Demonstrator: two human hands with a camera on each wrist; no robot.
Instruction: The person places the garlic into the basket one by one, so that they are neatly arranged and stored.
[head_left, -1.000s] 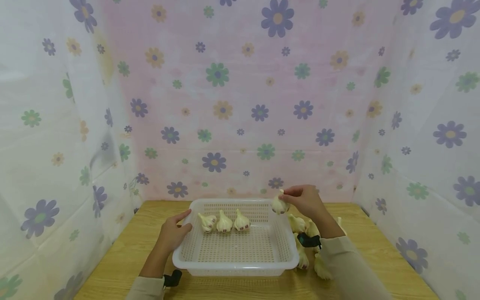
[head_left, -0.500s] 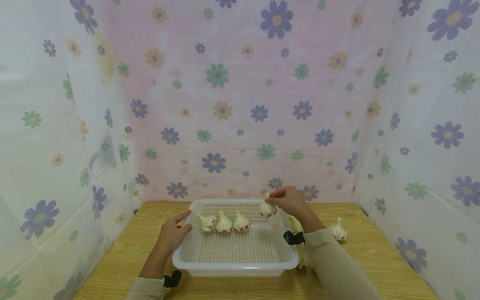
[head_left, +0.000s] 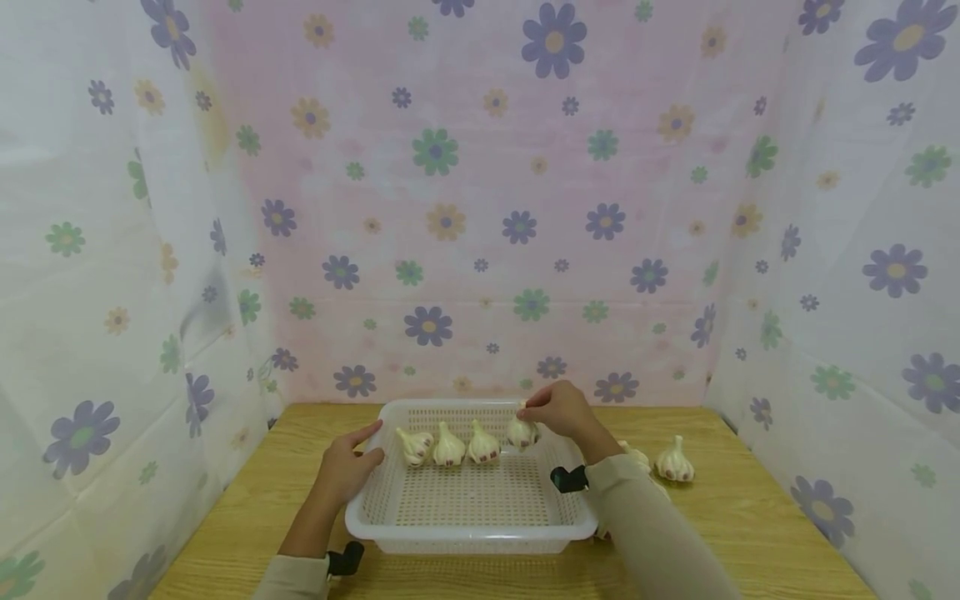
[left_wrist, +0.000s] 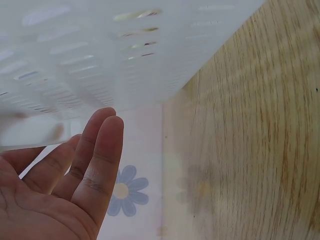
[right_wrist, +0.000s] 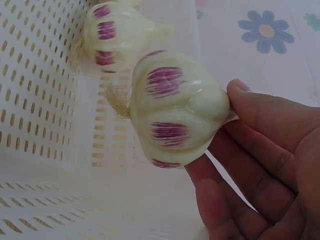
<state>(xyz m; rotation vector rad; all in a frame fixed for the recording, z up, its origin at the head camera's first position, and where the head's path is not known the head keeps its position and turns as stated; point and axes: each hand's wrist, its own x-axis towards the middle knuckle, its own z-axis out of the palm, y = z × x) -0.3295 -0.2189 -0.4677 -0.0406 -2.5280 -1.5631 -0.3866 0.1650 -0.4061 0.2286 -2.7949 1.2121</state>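
My right hand [head_left: 561,408] pinches a garlic bulb [head_left: 522,432] by its neck, holding it inside the white plastic basket [head_left: 472,532], at the right end of a row of three other bulbs. In the right wrist view this purple-streaked bulb [right_wrist: 175,110] has its roots facing away from the thumb, and a neighbouring bulb [right_wrist: 115,37] sits beyond it. My left hand [head_left: 347,461] holds the basket's left rim, thumb over the edge. The left wrist view shows fingers [left_wrist: 97,165] stretched along the outside of the slotted wall [left_wrist: 80,55].
More garlic lies on the wooden table [head_left: 247,517] right of the basket, partly hidden by the right sleeve [head_left: 652,517]; one bulb [head_left: 677,460] stands apart there. Flower-printed curtains [head_left: 480,192] surround the table at the back and sides.
My right hand has carried the garlic bulb left and down from over the basket's right rim, to beside the row of bulbs. The left hand and basket have stayed in place.
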